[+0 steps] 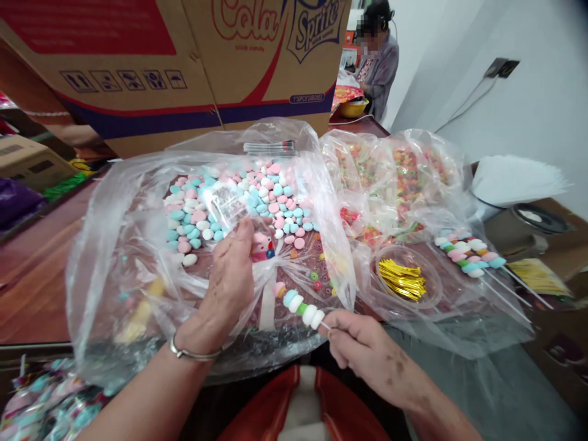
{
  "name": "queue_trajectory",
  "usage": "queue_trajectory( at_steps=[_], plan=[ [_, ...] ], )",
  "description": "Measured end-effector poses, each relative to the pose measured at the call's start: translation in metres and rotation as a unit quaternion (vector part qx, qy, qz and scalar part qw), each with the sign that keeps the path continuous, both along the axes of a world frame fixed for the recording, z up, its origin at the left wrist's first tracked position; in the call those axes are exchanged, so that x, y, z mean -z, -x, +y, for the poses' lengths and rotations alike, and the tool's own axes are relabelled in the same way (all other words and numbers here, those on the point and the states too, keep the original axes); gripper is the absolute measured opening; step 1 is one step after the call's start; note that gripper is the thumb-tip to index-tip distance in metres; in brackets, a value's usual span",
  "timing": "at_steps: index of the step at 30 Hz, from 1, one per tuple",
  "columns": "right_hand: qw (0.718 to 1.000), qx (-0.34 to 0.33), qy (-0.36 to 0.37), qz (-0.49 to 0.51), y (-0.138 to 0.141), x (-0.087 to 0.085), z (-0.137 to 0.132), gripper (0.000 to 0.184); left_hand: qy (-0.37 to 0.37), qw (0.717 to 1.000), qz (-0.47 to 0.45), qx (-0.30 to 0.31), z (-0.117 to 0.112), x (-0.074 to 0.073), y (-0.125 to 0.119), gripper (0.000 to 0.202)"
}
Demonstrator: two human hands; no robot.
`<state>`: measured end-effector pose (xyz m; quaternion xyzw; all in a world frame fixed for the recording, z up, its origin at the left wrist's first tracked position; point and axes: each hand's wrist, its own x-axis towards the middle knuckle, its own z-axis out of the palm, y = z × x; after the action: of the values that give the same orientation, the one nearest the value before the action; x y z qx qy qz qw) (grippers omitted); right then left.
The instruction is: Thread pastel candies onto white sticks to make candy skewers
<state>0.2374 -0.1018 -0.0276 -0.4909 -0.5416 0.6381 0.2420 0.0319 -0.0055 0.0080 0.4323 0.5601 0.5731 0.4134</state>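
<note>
The right hand (362, 346) is just inside the near edge of the table (37, 269), its grip closed in a pinch of thumb and fingers on the bare end of a candy stick (301, 306). The stick slants with its loaded end toward the middle of the table; white, green, blue, orange and pink pieces are threaded along it. The left hand (232, 269), a metal bangle (195, 352) on its wrist, has its grip closed on a clear wrapper (225, 205); some of its fingers are hidden. A small pink figure (263, 247) shows just beside the thumb; whether it is printed on the wrapper cannot be told.

Beyond the hands, pink, blue and white candies (271, 190) lie loose on clear plastic sheeting (101, 245), with small ring candies (316, 282) nearer the table's near edge. A stack of flat packets (269, 148) lies behind them, before a large cardboard box (151, 37) toward the far edge. Toward the right edge are bags of colourful candy (407, 171), gold ties (402, 278) in a round clear tub, and several loaded sticks (468, 254) together. Past the box, another person (381, 67) sits near a yellow bowl (353, 109).
</note>
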Motion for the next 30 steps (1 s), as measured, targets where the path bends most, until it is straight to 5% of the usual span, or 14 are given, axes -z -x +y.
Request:
queue_trajectory(
  at_steps=[3,8,14,21,30],
  plan=[
    [0.996,0.012,-0.043,-0.075,-0.018,-0.003,0.0,0.022,-0.007,0.988,0.141,0.058,0.009,-0.003,0.008,0.042],
    [0.988,0.047,-0.074,-0.128,-0.027,-0.004,0.0,0.027,-0.032,0.958,0.217,0.183,0.019,0.007,0.005,0.03],
    [0.989,0.052,-0.078,-0.117,-0.023,0.004,0.001,0.025,0.032,0.964,0.24,0.106,0.029,0.02,0.012,0.044],
    [0.989,0.055,-0.088,-0.106,-0.021,0.007,0.001,0.022,0.07,0.959,0.262,0.079,0.024,0.018,0.01,0.049],
    [0.991,0.067,-0.089,-0.08,-0.015,0.007,0.003,0.022,-0.067,0.934,0.346,0.052,0.025,0.023,0.013,0.044]
  ],
)
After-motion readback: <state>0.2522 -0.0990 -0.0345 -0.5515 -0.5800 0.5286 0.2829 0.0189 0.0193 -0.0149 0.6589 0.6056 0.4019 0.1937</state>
